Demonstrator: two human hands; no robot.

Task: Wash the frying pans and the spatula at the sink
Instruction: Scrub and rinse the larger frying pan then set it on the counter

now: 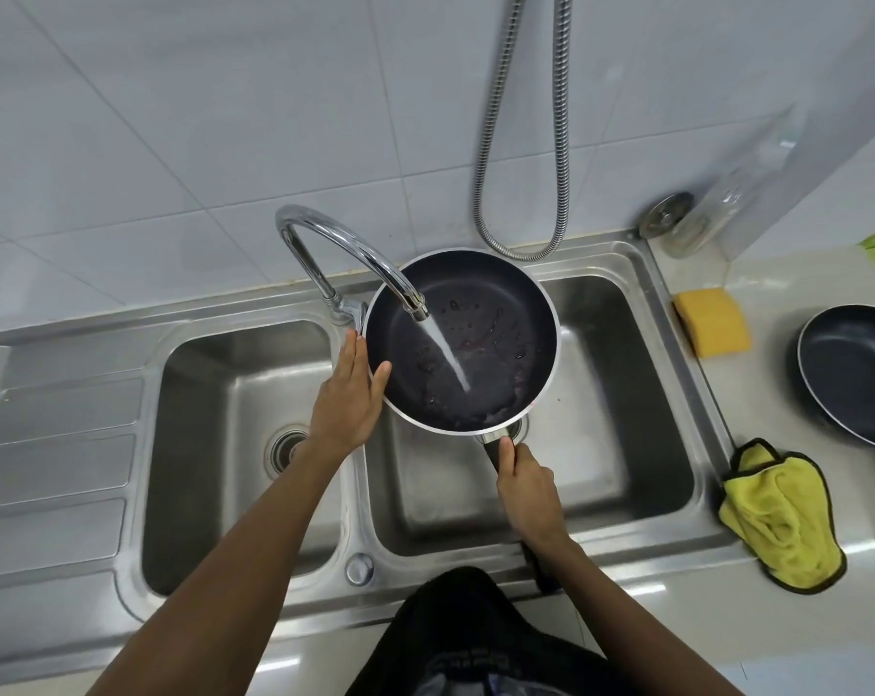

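Black frying pan (495,354) tilted over right sink basin (626,444), faucet (335,253) water hitting it. Right hand (528,489) gripping handle, left hand (347,394) open, flat against rim. Second pan (857,374), sponge (711,321), yellow cloth (781,524) on right surface (796,645).

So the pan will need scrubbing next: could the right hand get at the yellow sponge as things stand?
Probably not yet: the right hand is closed on the pan's handle. The sponge lies uncovered on the counter right of the sink.
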